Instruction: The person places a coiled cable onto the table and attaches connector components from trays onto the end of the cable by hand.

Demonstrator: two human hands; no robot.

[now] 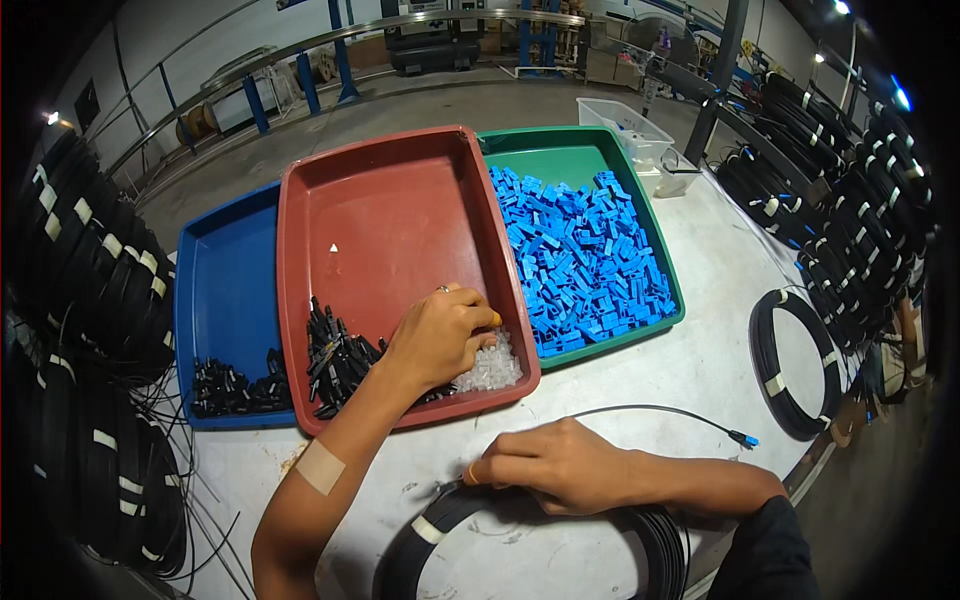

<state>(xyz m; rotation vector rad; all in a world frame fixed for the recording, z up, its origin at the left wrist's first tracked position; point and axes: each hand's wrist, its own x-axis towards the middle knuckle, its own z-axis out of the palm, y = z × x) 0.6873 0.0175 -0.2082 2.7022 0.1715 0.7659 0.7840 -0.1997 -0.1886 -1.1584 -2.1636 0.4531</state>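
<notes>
My left hand (445, 335) reaches into the red tray (400, 200) with its fingers bent together at a pile of small clear plastic pieces (492, 368). Whatever lies between those fingertips is hidden. Slim black connector parts (340, 358) are heaped under and left of this wrist. Lower down, my right hand (555, 468) is closed on a black cable at the near coil (408, 562), which is bound with white tape. A cable end with a blue connector (742, 438) sticks out beyond the right forearm. Each hand has a yellow-orange band on a finger.
On the white table (700, 300), a blue tray (232, 270) with black parts stands left, a green tray (575, 150) of blue connectors right. A clear bin (628, 125) sits behind. One taped coil (765, 360) lies at the right edge; stacked coils (100, 260) flank both sides.
</notes>
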